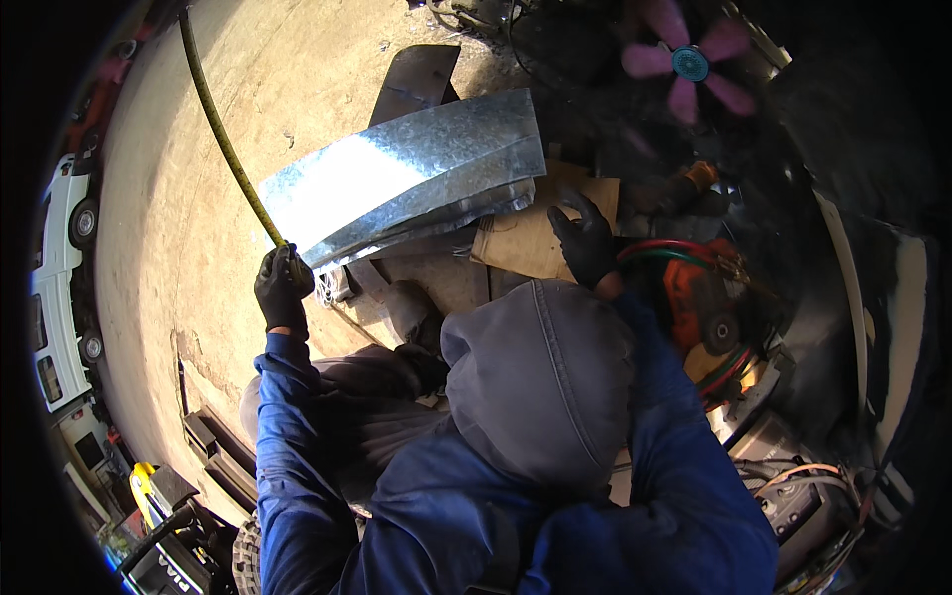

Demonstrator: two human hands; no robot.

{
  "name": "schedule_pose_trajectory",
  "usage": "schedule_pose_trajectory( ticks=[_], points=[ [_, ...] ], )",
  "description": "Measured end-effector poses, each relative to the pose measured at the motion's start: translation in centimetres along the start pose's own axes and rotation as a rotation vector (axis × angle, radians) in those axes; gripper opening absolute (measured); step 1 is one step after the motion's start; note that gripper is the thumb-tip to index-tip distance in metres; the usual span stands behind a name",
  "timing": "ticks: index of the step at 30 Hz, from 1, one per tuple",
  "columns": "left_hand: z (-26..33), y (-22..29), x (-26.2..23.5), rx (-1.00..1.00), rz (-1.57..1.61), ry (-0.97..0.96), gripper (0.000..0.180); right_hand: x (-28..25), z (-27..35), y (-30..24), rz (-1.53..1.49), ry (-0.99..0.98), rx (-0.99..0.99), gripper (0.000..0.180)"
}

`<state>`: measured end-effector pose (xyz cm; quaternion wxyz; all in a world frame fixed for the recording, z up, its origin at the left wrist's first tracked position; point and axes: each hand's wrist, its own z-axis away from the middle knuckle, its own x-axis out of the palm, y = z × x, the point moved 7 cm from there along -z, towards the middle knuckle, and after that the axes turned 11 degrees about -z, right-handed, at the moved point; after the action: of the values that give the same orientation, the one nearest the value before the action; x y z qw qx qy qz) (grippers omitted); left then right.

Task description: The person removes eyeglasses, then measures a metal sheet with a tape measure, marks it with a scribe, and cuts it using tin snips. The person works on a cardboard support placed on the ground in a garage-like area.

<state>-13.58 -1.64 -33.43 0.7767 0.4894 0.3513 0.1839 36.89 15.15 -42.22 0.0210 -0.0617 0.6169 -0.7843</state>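
Observation:
My left hand (282,286), in a dark glove, is closed around a tape measure. Its yellow blade (220,134) runs out in a curve toward the far left. Beside that hand lies the left end of a shiny, bent piece of galvanized sheet metal (416,164), bright with glare. My right hand (587,236), gloved too, has its fingers apart and holds nothing. It is at the right edge of a tan, cardboard-like sheet (523,241), below the metal's right end. Whether it touches that sheet I cannot tell.
My grey-trousered knee (540,382) rises between my arms. A dark panel (415,81) lies beyond the sheet metal. At right are an orange machine (691,307) with red and green hoses and a pink-bladed fan (690,64). White vehicles (61,288) stand far left.

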Motion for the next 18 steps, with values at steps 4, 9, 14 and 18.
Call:
schedule_pose_trajectory(
  ticks=[4,9,14,18],
  points=[
    [9.6,0.8,6.8,0.546,-0.559,-0.173,0.032,-3.9,4.8,6.5,-0.045,-0.025,0.239,0.058],
    [16.3,-2.5,12.3,0.526,-0.521,-0.312,0.029,-7.1,11.2,14.7,0.156,-0.166,0.421,0.059],
    [16.0,-3.7,14.2,-0.157,0.289,-0.376,0.035,-9.7,17.5,19.1,0.410,-0.262,0.614,0.059],
    [15.7,-4.6,15.3,-0.292,0.268,-0.423,0.031,-10.9,21.0,20.6,0.520,-0.307,0.699,0.059]
  ],
)
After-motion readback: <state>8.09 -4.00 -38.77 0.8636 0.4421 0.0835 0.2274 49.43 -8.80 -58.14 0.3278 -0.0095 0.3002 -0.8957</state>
